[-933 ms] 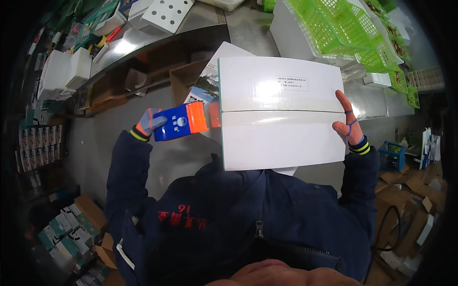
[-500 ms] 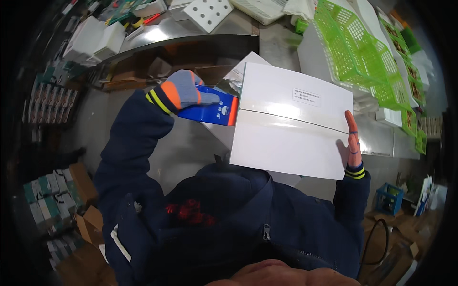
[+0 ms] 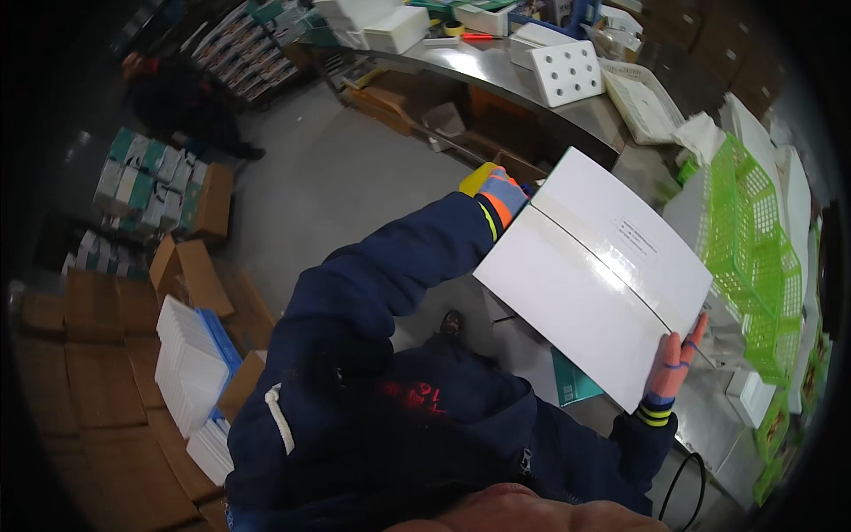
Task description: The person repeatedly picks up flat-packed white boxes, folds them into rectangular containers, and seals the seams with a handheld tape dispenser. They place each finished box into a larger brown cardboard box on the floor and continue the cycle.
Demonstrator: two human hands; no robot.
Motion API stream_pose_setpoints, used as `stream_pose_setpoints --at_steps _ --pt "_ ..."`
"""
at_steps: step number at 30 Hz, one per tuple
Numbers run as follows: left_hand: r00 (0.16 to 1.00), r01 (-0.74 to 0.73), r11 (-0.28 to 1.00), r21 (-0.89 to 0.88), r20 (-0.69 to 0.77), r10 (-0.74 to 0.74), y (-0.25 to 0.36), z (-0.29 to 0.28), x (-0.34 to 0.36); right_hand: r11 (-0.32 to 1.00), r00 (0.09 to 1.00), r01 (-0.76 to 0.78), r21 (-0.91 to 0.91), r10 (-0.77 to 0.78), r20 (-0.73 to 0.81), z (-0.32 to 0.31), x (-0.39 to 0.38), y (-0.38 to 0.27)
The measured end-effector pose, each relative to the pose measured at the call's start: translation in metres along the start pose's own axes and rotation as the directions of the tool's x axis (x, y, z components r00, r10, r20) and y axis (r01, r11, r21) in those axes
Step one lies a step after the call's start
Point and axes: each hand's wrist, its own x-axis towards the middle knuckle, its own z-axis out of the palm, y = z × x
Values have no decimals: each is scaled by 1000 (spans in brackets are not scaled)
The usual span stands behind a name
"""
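Observation:
A white carton (image 3: 576,293) with a small printed label lies tilted in front of me, a seam running across its top with a glossy strip of clear tape along part of it. My left hand (image 3: 503,191), in a grey and orange glove, is closed at the carton's left edge, by the end of the seam. It grips a blue tape dispenser (image 3: 528,189), now mostly hidden behind the glove and carton; a yellow piece (image 3: 478,178) shows beside the fingers. My right hand (image 3: 674,365), in an orange-pink glove, rests against the carton's right edge with fingers stretched out.
Green plastic baskets (image 3: 753,257) line the right side. A steel bench (image 3: 496,66) beyond holds a white block with holes (image 3: 567,73) and a white tray (image 3: 643,102). Brown cartons (image 3: 124,390) are stacked at left; another person (image 3: 182,102) is at far left.
The view has swung, and the carton sits more turned. My left hand with the tape dispenser has come in to the carton's left edge. My right hand stays at the right edge.

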Motion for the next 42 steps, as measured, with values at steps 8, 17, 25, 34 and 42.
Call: stream_pose_setpoints --at_steps 8,17,25,34,42 --pt "774 -413 59 -909 -385 -503 -98 -61 -109 822 817 560 -101 -528 232 58 -26 -80" --pt "298 20 728 -685 -691 -658 -217 -83 -371 829 770 -340 444 -26 638 245 60 -60" --pt "74 203 656 -727 -656 -751 -250 43 -524 622 -72 -761 -184 201 977 384 -25 15" --pt "51 968 182 -174 -573 -818 -232 76 -549 742 -107 506 -439 559 822 511 -11 179" --pt "-429 723 -186 -666 -221 -876 -249 11 -615 456 -473 828 328 252 844 629 -23 392"
